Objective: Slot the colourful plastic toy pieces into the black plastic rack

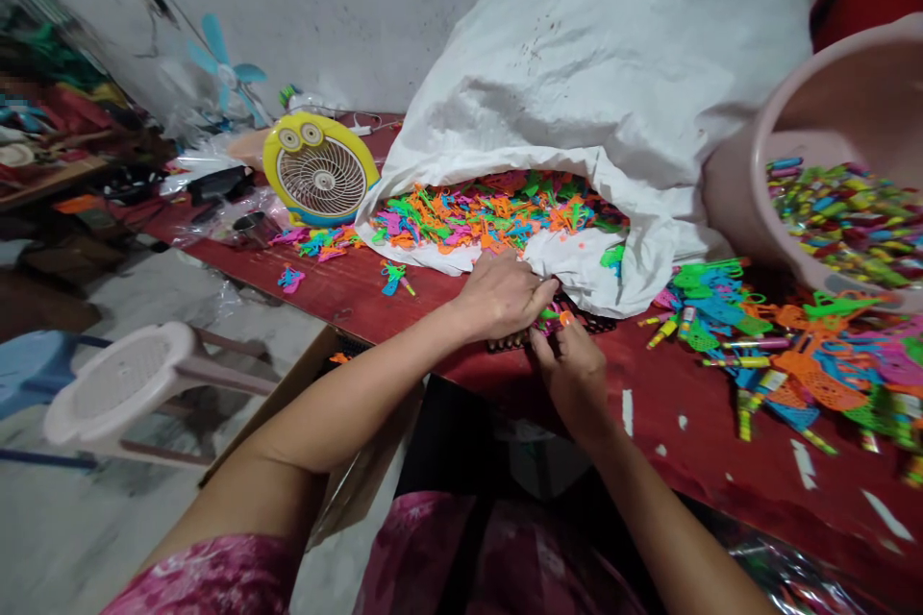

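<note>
My left hand (497,298) and my right hand (573,380) meet at the front of a white woven sack (577,67), whose fingers close on small multicoloured plastic pieces (548,319). A tiny orange piece shows at my right fingertips. Just behind my left hand, the sack's folded lip lies open over a heap of orange, green, pink and blue plastic shapes (490,211). A dark ridged plastic strip (515,341) lies under my hands, partly hidden by them. Both hands rest over the red table (685,461).
A pink plastic basin (814,125) of coloured tubes stands at the right, above a loose pile of plastic shapes (785,346). A yellow fan (321,168) stands behind the sack. A white stool (122,384) and a cardboard box edge (288,404) lie to the left, below the table.
</note>
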The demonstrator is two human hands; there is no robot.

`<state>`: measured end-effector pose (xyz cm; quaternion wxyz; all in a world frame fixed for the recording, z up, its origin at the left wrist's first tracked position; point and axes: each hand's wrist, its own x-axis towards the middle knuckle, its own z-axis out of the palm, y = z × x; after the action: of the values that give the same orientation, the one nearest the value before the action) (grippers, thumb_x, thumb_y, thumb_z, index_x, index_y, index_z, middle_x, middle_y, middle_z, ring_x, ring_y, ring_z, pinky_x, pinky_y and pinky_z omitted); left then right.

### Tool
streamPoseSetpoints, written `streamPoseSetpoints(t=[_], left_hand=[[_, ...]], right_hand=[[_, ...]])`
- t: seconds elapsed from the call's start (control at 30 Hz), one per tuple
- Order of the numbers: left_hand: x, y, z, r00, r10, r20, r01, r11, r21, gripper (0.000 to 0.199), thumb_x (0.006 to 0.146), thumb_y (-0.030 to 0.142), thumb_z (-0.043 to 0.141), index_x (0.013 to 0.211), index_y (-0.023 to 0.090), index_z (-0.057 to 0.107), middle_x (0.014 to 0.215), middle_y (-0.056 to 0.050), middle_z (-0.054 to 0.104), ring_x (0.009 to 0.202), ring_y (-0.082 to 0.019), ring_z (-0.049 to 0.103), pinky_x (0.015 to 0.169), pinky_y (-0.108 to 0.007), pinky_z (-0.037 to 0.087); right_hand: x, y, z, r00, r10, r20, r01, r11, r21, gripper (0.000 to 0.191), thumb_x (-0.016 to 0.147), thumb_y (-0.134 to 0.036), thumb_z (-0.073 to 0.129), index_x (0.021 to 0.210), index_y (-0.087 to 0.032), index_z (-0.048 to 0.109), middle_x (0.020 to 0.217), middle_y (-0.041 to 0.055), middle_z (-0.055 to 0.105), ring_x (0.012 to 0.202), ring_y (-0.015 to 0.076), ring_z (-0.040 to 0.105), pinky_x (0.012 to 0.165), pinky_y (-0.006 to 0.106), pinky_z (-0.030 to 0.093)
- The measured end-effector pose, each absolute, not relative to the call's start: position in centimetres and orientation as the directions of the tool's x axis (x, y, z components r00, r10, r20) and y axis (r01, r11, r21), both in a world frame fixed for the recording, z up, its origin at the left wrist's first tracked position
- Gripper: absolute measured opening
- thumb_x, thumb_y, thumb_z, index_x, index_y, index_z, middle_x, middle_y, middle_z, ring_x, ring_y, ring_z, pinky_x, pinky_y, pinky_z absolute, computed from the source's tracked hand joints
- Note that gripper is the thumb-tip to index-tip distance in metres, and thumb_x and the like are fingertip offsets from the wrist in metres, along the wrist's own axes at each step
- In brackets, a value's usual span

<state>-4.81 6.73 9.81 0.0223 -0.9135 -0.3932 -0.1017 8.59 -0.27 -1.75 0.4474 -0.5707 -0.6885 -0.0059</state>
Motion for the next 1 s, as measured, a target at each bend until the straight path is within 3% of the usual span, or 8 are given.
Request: streamPoseSetpoints(t=[0.2, 0.4, 0.57, 0.67, 0.8, 1.0], left_hand=[[-4.8, 6.7, 10.1, 0.687, 0.702, 0.188, 0.712, -0.702, 0.017, 0.061, 0.105, 0.042, 0.024, 0.084, 0.017, 0.076, 0.086, -0.009, 0.072, 0.090, -0.024, 0.059, 0.074, -0.037, 0.036], [-5.5, 6.8, 10.4, 0.727, 0.661, 0.185, 0.655, -0.749, 0.103, 0.065, 0.102, 0.058, 0.024, 0.093, 0.020, 0.076, 0.092, -0.009, 0.072, 0.094, -0.023, 0.059, 0.079, -0.036, 0.037], [-6.1, 7.1, 9.8, 0.751, 0.612, 0.247, 0.577, -0.791, 0.204, 0.052, 0.092, 0.066, 0.048, 0.116, 0.025, 0.070, 0.108, -0.006, 0.071, 0.107, -0.022, 0.057, 0.090, -0.035, 0.036], [-6.1, 7.1, 9.6, 0.758, 0.597, 0.261, 0.568, -0.802, 0.184, 0.039, 0.093, 0.057, 0.053, 0.101, 0.025, 0.074, 0.103, -0.004, 0.071, 0.102, -0.021, 0.056, 0.087, -0.035, 0.035], [-6.0, 7.1, 9.7, 0.772, 0.600, 0.209, 0.585, -0.800, 0.135, 0.031, 0.093, 0.046, 0.053, 0.092, 0.024, 0.075, 0.095, -0.004, 0.070, 0.098, -0.022, 0.054, 0.082, -0.036, 0.034], [-5.8, 7.2, 10.0, 0.779, 0.609, 0.150, 0.604, -0.793, 0.080, 0.030, 0.089, 0.047, 0.057, 0.086, 0.021, 0.072, 0.097, -0.007, 0.069, 0.101, -0.026, 0.052, 0.081, -0.037, 0.033]], right_hand=[[8.8, -0.3, -1.7, -0.009, 0.819, 0.574, 0.753, 0.383, -0.535, 0.015, 0.098, -0.026, 0.043, 0.090, -0.021, 0.054, 0.084, 0.0076, 0.057, 0.076, 0.0219, 0.055, 0.068, 0.035, 0.044], [9.2, 0.0, -1.8, -0.076, 0.857, 0.510, 0.786, 0.366, -0.498, 0.018, 0.097, -0.027, 0.042, 0.096, -0.018, 0.058, 0.084, 0.0083, 0.061, 0.074, 0.0219, 0.057, 0.064, 0.033, 0.043], [8.8, 0.3, -2.2, -0.095, 0.889, 0.448, 0.870, 0.292, -0.397, 0.025, 0.095, -0.023, 0.040, 0.098, -0.017, 0.064, 0.082, 0.0095, 0.065, 0.070, 0.0212, 0.059, 0.061, 0.032, 0.041], [8.9, 0.5, -2.2, -0.098, 0.898, 0.429, 0.861, 0.292, -0.416, 0.024, 0.094, -0.022, 0.041, 0.101, -0.016, 0.064, 0.082, 0.0102, 0.066, 0.074, 0.0222, 0.061, 0.063, 0.032, 0.044], [9.5, 0.7, -2.1, -0.200, 0.898, 0.393, 0.787, 0.386, -0.481, 0.026, 0.092, -0.021, 0.043, 0.112, -0.015, 0.060, 0.099, 0.0127, 0.069, 0.090, 0.0244, 0.064, 0.074, 0.033, 0.048], [9.4, 1.5, -2.8, -0.176, 0.962, 0.208, 0.806, 0.262, -0.531, 0.023, 0.093, -0.021, 0.044, 0.102, -0.018, 0.064, 0.088, 0.0084, 0.069, 0.076, 0.0212, 0.062, 0.064, 0.031, 0.042]])
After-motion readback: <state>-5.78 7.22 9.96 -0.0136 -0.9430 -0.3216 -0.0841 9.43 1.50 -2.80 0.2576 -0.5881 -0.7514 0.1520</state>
